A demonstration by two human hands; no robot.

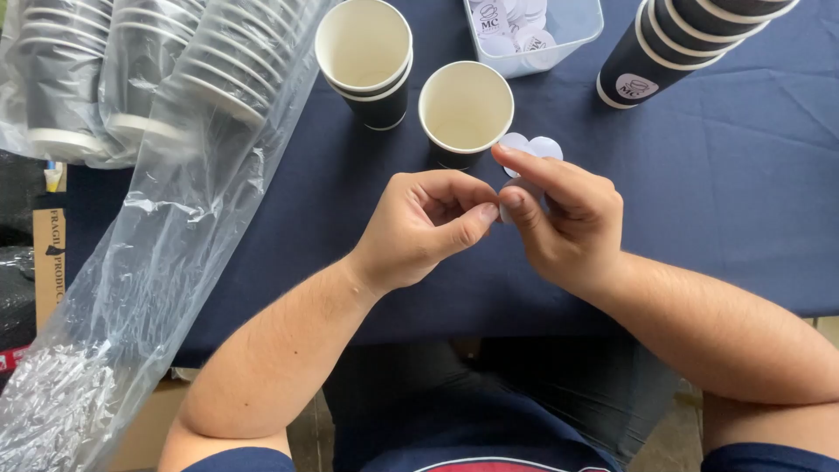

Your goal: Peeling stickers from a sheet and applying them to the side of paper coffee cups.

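Two hands at work: right hand [568, 218] pinching round white stickers [531, 149], left hand [424, 227] fingers [472, 220] curled, picking at edge, beside open cup [466, 109] on blue surface [717, 175]. Risk: sticker creasing or self-sticking.

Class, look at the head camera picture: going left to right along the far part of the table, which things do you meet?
Bagged cup stacks → stack of open cups → single cup → clear tub of round stickers → stack of dark cups lying on its side.
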